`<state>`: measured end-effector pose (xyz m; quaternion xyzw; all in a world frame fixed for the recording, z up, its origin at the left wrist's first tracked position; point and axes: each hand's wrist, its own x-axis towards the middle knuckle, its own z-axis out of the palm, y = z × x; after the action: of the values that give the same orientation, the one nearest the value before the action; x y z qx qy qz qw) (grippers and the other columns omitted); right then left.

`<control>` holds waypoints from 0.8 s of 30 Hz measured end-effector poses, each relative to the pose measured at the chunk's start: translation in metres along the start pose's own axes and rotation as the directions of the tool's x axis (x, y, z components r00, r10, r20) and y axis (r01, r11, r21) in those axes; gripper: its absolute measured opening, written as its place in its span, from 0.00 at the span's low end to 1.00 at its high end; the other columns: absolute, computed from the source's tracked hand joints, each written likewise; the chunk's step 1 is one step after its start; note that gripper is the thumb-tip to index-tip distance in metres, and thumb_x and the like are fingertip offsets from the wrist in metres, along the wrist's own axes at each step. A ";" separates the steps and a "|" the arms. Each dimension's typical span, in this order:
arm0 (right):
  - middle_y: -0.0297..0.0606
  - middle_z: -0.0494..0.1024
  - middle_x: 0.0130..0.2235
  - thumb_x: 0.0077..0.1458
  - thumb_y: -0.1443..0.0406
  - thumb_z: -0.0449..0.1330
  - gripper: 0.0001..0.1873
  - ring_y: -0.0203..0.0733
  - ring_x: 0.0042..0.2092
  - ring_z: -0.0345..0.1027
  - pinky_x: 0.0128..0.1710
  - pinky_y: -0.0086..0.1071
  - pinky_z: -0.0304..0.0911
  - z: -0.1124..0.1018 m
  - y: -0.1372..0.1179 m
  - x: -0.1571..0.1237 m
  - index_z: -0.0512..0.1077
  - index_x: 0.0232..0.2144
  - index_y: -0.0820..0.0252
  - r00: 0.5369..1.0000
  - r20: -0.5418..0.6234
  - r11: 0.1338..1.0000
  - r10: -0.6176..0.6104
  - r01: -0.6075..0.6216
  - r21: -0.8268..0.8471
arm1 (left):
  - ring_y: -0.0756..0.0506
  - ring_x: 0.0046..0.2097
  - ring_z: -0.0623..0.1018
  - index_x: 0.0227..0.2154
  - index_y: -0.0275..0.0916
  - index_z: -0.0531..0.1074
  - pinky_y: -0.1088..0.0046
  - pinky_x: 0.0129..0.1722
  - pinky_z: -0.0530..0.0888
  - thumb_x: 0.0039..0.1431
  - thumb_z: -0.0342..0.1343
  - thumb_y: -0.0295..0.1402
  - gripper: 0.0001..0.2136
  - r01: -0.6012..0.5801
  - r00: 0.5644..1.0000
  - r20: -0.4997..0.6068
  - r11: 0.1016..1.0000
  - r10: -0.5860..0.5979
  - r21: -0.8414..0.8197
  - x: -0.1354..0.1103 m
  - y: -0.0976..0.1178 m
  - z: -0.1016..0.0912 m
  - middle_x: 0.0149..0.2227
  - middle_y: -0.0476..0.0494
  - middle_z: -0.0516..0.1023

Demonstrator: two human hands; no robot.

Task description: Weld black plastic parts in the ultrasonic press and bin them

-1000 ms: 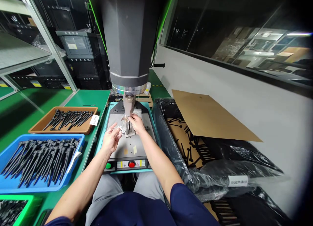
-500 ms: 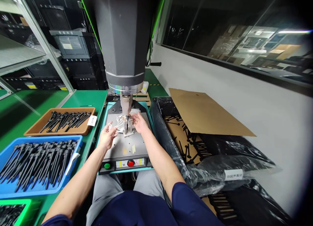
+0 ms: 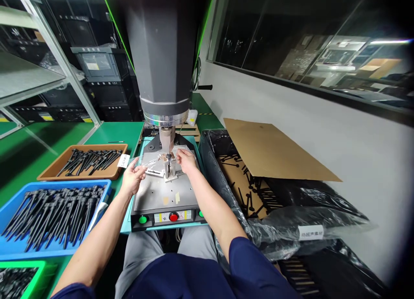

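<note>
Below the press head [image 3: 167, 139] stands a small metal fixture [image 3: 170, 169] on a grey base plate [image 3: 155, 200]. A dark small part [image 3: 168, 157] sits at the top of the fixture. On the fixture's left, my left hand [image 3: 133, 177] is closed on thin, whitish, see-through strands [image 3: 152, 163] that reach towards the fixture; their exact kind is unclear. My right hand [image 3: 186, 161] is just right of the fixture's top, thumb and fingers pinched together. Whatever is between those fingertips is too small to make out.
Left of the press are an orange tray [image 3: 111, 172] and a blue tray [image 3: 105, 191] of black stemmed parts, plus a green bin [image 3: 43, 266]. A plastic-lined box [image 3: 226, 191] with cardboard [image 3: 274, 152] stands right. Green [image 3: 142, 219] and red buttons [image 3: 174, 216] line the base front.
My left hand has moved left, away from the fixture, drawing the strands out. My right hand's fingers have gone from spread beside the fixture to pinched together.
</note>
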<state>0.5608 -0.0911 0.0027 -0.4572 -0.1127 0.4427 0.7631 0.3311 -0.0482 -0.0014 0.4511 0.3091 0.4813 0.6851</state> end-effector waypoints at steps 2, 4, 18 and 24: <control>0.29 0.73 0.20 0.46 0.68 0.69 0.07 0.27 0.19 0.59 0.14 0.19 0.51 -0.001 0.002 -0.001 0.73 0.28 0.62 1.000 -0.001 1.000 0.023 -0.023 -0.004 | 0.56 0.20 0.68 0.55 0.36 0.64 0.83 0.19 0.63 0.38 0.71 0.28 0.38 0.020 1.000 -0.012 1.000 -0.020 0.001 -0.002 -0.003 -0.001 0.25 0.53 0.73; 0.29 0.73 0.20 0.46 0.68 0.69 0.08 0.26 0.18 0.59 0.14 0.19 0.50 -0.002 0.004 -0.003 0.72 0.26 0.62 0.999 -0.005 0.999 0.048 -0.049 -0.004 | 0.56 0.20 0.68 0.53 0.35 0.65 0.83 0.19 0.62 0.37 0.72 0.29 0.37 0.045 0.999 -0.027 0.999 -0.045 -0.002 -0.005 -0.006 -0.001 0.26 0.52 0.74; 0.26 0.70 0.19 0.50 0.69 0.68 0.10 0.24 0.17 0.57 0.14 0.16 0.52 -0.009 0.012 -0.009 0.69 0.25 0.61 0.988 0.021 0.985 0.154 -0.156 0.072 | 0.57 0.21 0.69 0.48 0.35 0.68 0.84 0.18 0.64 0.37 0.73 0.30 0.32 0.138 0.989 -0.054 0.989 -0.140 -0.050 -0.018 -0.022 -0.001 0.27 0.51 0.74; 0.27 0.69 0.19 0.55 0.68 0.65 0.11 0.24 0.17 0.57 0.14 0.16 0.53 -0.014 0.015 -0.009 0.67 0.24 0.62 0.975 0.054 0.972 0.214 -0.218 0.090 | 0.56 0.22 0.72 0.45 0.35 0.68 0.84 0.20 0.67 0.39 0.72 0.29 0.28 0.221 0.968 -0.110 0.974 -0.226 -0.058 -0.023 -0.028 -0.004 0.30 0.49 0.75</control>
<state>0.5553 -0.1039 -0.0148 -0.4198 -0.0579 0.5379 0.7288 0.3308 -0.0717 -0.0293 0.3691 0.3861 0.4331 0.7260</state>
